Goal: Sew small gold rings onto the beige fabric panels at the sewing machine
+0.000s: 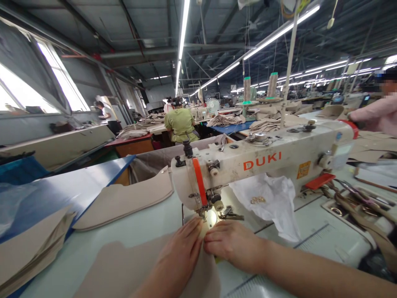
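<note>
In the head view, the worker's left hand [186, 245] is lying flat over a beige panel [124, 267], fingers close together and pointing at the needle area [203, 214] of a white sewing machine [231, 165] marked DUKI. The right hand [233, 240] is resting just across from it, its fingers bent inward and almost meeting the left fingertips at the panel's edge. The fingers are covering that spot, so I cannot tell whether either hand is pinching the material or only pressing it. The panel is spreading from the needle area towards the worker, lying on the pale tabletop [248, 285], and a small lamp is lighting the metal beside the hands. Behind the right hand, a white cloth [273, 207] is lying rumpled under the machine's arm, with gold-coloured rings [258, 200] sitting on it. At the far right, a tray [350, 225] is holding straps and tools. On the left, curved beige pieces [124, 201] are lying near the machine head, and another beige stack [34, 248] is sitting nearer the worker. Two thread cones [247, 89] are standing beyond the machine, a person in a green top [180, 125] is sitting farther back, and a pink sleeve [375, 114] is reaching in at the right.
</note>
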A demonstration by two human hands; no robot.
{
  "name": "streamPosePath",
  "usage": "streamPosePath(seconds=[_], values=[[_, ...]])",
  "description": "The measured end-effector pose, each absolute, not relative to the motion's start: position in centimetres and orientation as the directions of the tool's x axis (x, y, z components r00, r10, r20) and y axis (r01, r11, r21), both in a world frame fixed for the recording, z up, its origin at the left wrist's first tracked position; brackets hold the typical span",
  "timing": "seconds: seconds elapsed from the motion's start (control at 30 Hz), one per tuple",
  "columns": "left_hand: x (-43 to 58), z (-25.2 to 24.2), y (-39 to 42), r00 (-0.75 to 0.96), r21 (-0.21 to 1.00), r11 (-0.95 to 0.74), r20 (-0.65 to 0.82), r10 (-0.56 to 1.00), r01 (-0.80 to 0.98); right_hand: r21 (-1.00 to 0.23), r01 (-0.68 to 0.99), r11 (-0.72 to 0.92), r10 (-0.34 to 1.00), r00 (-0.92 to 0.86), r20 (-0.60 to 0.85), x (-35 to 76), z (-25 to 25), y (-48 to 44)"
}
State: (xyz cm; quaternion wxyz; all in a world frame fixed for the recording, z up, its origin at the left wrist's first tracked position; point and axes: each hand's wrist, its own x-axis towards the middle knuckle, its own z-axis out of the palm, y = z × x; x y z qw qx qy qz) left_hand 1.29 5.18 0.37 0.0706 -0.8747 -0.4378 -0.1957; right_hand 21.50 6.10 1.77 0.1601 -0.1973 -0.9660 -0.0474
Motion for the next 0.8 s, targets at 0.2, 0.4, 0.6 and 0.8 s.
streamPosePath(seconds=[0.2, 0.4, 0.6, 0.8], values=[[1.14, 0.14, 5.62, 0.523, 0.038, -0.592, 0.425, 0.739, 0.805, 0.024, 0.420, 0.907, 0.389, -0.859, 0.332, 21.61, 1.83, 6.25], [1.31, 0.32, 5.80, 0.480, 0.111, -0.534, 0.314, 0.819, 0.838, 0.003, 0.435, 0.900, 0.410, -0.850, 0.331, 21.38, 1.27, 6.61], [1.45, 0.44, 5.74, 0.426, 0.176, -0.480, 0.274, 0.862, 0.859, -0.018, 0.442, 0.897, 0.426, -0.854, 0.298, 21.42, 1.41, 6.50], [1.36, 0.33, 5.71, 0.454, 0.157, -0.501, 0.257, 0.853, 0.851, -0.032, 0.438, 0.899, 0.423, -0.845, 0.326, 21.43, 1.24, 6.43]])
